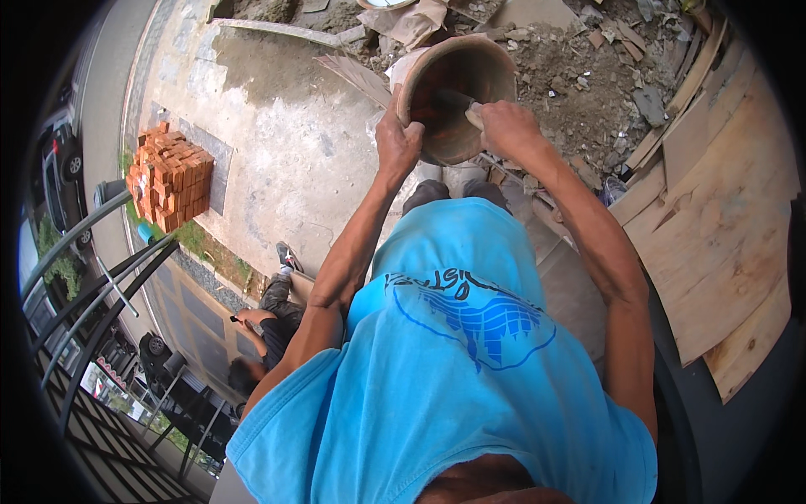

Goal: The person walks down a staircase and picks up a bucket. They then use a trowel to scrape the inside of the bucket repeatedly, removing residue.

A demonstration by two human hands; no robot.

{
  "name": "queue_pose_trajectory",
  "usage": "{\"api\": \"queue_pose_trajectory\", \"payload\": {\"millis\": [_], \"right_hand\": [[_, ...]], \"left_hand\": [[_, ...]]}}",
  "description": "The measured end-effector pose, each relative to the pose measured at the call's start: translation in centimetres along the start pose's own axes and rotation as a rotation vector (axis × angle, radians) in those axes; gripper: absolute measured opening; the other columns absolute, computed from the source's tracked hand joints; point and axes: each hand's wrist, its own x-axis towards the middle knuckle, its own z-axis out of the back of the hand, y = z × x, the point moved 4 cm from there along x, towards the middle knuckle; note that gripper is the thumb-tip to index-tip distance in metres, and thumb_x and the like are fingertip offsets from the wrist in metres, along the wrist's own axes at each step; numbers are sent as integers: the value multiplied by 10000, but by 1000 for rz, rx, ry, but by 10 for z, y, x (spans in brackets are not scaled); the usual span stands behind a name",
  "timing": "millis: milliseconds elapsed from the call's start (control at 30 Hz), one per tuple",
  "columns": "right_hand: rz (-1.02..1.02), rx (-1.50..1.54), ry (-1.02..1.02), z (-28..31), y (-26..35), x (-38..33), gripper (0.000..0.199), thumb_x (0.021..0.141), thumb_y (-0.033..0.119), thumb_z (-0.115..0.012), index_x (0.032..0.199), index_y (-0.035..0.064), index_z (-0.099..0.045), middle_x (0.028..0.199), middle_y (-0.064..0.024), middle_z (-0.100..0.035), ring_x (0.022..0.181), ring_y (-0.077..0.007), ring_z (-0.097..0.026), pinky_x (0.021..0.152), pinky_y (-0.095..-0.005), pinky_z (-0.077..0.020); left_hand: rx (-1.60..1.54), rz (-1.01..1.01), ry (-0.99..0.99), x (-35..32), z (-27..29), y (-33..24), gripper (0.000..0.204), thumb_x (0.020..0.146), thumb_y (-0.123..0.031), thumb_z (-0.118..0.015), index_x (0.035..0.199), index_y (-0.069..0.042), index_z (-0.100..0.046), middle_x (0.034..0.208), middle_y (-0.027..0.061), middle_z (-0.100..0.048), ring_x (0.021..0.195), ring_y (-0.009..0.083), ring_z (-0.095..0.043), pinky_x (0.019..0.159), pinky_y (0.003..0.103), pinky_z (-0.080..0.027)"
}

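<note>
Our left hand (400, 139) is closed on the left side of a round bucket (472, 67), with the thumb at the rim and the other fingers mostly hidden from us. Our right hand (510, 130) makes a fist around the pale handle of a tool (475, 116), and the grey end of this tool goes inside the bucket. Which kind of tool it is, we cannot tell surely. The bucket is in front of us, above our feet, and it is tilted, so that its mouth looks toward us; its inner wall is brown and dirty. To the right of the bucket lies broken rubble (571, 88), and nearer to us on the right side are plywood sheets (714, 218). On the left, well apart from our hands, stands a stack of orange bricks (172, 176). Nearer on that side we see a co-worker (281, 317) in dark clothes.
</note>
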Motion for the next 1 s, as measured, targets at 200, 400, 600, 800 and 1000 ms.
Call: {"api": "queue_pose_trajectory", "payload": {"millis": [200, 400, 600, 800, 1000], "right_hand": [[64, 325, 41, -27, -31, 14, 403, 832, 140, -628, 1227, 85, -685, 877, -186, -713, 813, -339, -699, 728, -437, -558], [-91, 1019, 296, -35, -43, -2, 592, 802, 119, -598, 1394, 89, -601, 680, -48, -595, 436, -108, -517, 379, -246, -399], [-177, 1785, 419, -49, -74, -54, 727, 836, 118, -626, 1521, 49, -390, 764, -62, -595, 426, -67, -487, 352, -176, -400], [77, 2073, 14, -12, -115, -107, 687, 892, 231, -689, 1488, 30, -412, 779, -60, -588, 445, -57, -483, 341, -174, -385], [-591, 1475, -321, -56, -236, -107, 510, 917, 200, -655, 1360, -5, -506, 778, -34, -571, 484, -68, -489, 345, -199, -360]], "left_hand": [[20, 4, 23, 2, -2, 2, 773, 704, -54, -559, 1466, 30, -452, 876, 300, -674, 775, 377, -678, 767, 421, -535], [-58, 11, 10, 4, -3, 8, 730, 710, -68, -576, 1427, 39, -489, 1000, 255, -690, 871, 313, -671, 839, 383, -532], [-345, 176, 129, 8, 16, 12, 503, 807, -89, -584, 1284, 59, -528, 1089, 161, -659, 920, 250, -684, 795, 370, -599], [-482, 378, 80, -1, 42, 53, 387, 830, -64, -596, 1183, 88, -544, 1042, 220, -657, 832, 313, -720, 675, 428, -650], [-589, 498, 113, 2, 32, 44, 333, 870, -28, -550, 1166, 123, -531, 1024, 246, -655, 822, 350, -729, 656, 452, -671]]}}
